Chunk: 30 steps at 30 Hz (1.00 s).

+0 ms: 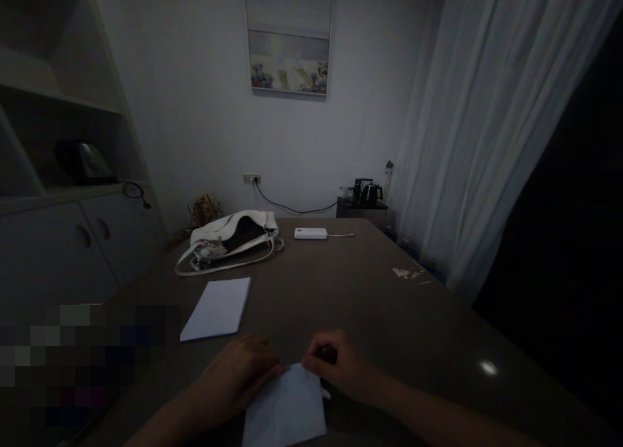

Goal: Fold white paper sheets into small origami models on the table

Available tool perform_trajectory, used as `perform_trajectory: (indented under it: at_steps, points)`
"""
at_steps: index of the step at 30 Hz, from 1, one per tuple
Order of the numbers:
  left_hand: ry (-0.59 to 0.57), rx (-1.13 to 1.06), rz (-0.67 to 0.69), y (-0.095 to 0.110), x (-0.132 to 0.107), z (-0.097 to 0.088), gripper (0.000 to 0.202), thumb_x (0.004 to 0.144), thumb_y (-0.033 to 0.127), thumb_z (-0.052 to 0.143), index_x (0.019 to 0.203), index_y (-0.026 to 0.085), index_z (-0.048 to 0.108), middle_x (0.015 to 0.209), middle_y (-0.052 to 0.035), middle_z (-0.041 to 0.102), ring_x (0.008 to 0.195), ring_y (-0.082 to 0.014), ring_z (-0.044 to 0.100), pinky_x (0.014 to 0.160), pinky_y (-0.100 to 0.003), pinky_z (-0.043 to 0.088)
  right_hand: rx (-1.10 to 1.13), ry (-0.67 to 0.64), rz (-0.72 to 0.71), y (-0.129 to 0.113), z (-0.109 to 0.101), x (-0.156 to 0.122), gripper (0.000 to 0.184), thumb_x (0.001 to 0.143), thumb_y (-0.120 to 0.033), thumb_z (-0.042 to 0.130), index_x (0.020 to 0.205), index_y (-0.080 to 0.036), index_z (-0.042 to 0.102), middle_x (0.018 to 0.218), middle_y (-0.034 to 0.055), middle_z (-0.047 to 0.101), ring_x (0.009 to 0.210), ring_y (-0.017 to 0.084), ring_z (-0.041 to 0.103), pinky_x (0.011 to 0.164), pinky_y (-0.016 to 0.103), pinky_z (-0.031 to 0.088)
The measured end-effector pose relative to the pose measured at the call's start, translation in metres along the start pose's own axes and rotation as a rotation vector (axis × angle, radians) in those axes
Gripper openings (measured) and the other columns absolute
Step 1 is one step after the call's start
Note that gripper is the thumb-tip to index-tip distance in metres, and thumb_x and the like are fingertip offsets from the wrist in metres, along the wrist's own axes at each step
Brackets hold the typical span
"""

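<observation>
A white sheet of paper (285,411) lies on the dark table (370,304) right in front of me. My left hand (238,375) rests on its upper left edge, fingertips pressed to the top corner. My right hand (341,367) is curled, its fingers pinching the paper's top edge close to the left fingertips. Beyond my left hand lies a flat stack of white paper (217,308).
A white handbag (233,238) lies at the far left of the table, and a white power bank (310,233) with a cable sits at the far middle. Shelves and cupboards stand on the left, a kettle set (366,193) at the back, a curtain on the right.
</observation>
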<state>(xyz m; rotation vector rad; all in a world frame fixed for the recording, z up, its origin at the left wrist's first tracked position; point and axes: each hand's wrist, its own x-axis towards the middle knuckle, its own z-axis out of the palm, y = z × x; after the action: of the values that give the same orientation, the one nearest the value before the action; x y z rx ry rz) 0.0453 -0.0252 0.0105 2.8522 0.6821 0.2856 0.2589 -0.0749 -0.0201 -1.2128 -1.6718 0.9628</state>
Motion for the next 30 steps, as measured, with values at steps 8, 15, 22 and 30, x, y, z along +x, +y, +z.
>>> perform_trajectory:
  at_steps: [8, 15, 22, 30]
  points:
    - [-0.043, -0.062, -0.073, -0.017, -0.005, -0.012, 0.037, 0.094, 0.035, 0.033, 0.073, 0.017, 0.058, 0.073, -0.0037, 0.06, 0.066, -0.0142, 0.055, 0.058, -0.023, 0.035, 0.096, 0.015, 0.03, 0.004, -0.001, 0.002, 0.02, 0.074, -0.031, 0.061, 0.064, -0.015, 0.055, 0.06, -0.0024, 0.048, 0.055, 0.009, 0.045, 0.052, 0.021, 0.033]
    - [-0.026, -0.04, -0.147, -0.034, -0.012, -0.021, 0.037, 0.092, 0.035, 0.034, 0.075, 0.018, 0.061, 0.073, -0.0043, 0.061, 0.067, -0.016, 0.056, 0.061, -0.023, 0.037, 0.245, 0.135, 0.092, 0.013, -0.008, 0.01, 0.027, 0.069, -0.037, 0.064, 0.06, -0.017, 0.048, 0.056, -0.004, 0.044, 0.053, 0.008, 0.041, 0.05, 0.02, 0.031]
    - [0.073, -0.152, -0.269, -0.02, -0.009, -0.021, 0.037, 0.092, 0.036, 0.031, 0.076, 0.017, 0.059, 0.076, -0.0037, 0.061, 0.069, -0.016, 0.056, 0.062, -0.024, 0.039, 0.321, 0.093, 0.14, 0.015, -0.01, 0.013, 0.029, 0.066, -0.038, 0.066, 0.059, -0.016, 0.048, 0.053, -0.0049, 0.043, 0.048, 0.007, 0.037, 0.046, 0.02, 0.028]
    - [0.081, -0.206, -0.191, 0.003, -0.001, -0.003, 0.019, 0.087, 0.024, 0.04, 0.081, 0.019, 0.058, 0.076, -0.0011, 0.061, 0.068, -0.0137, 0.056, 0.06, -0.022, 0.037, 0.017, 0.06, -0.075, 0.004, -0.003, 0.003, 0.007, 0.074, -0.021, 0.055, 0.074, -0.016, 0.06, 0.067, 0.0, 0.055, 0.06, 0.01, 0.048, 0.055, 0.021, 0.035]
